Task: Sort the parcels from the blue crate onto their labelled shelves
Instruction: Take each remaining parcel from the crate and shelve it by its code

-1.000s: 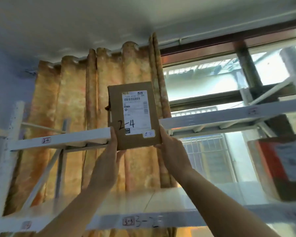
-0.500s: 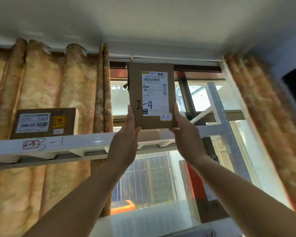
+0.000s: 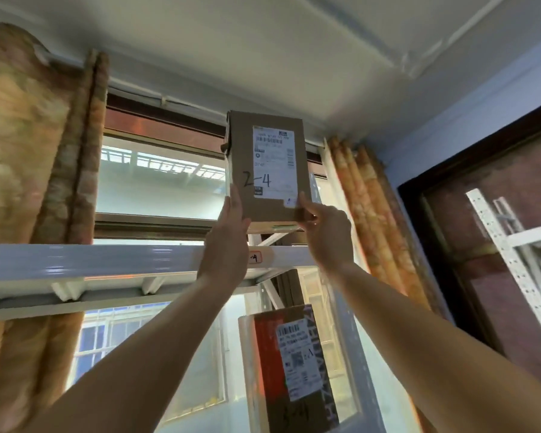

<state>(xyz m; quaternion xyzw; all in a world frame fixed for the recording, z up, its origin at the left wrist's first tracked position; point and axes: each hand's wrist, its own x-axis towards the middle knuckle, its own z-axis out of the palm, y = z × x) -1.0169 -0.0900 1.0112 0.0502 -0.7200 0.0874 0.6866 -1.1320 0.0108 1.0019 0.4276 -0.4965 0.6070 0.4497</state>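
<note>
A brown cardboard parcel (image 3: 242, 151) with a white shipping label and "2-4" handwritten on it stands upright above the right end of the white top shelf (image 3: 107, 260). My left hand (image 3: 228, 242) grips its lower left edge and my right hand (image 3: 327, 232) grips its lower right corner, both arms stretched upward. A small shelf tag (image 3: 256, 257) ending in "4" shows on the shelf's front rail between my wrists, partly hidden by my left hand. Whether the parcel's bottom touches the shelf is hidden.
Another parcel (image 3: 294, 367) with a red side and white label stands on the shelf below. A window lies behind the rack, with orange curtains left (image 3: 28, 151) and right (image 3: 375, 214). A second white rack (image 3: 519, 251) stands at right. The ceiling is close above.
My view swung right along the top shelf. Both hands carried the 2-4 parcel rightward and higher, past the shelf's 2-3 section to its right end. The parcel there left view.
</note>
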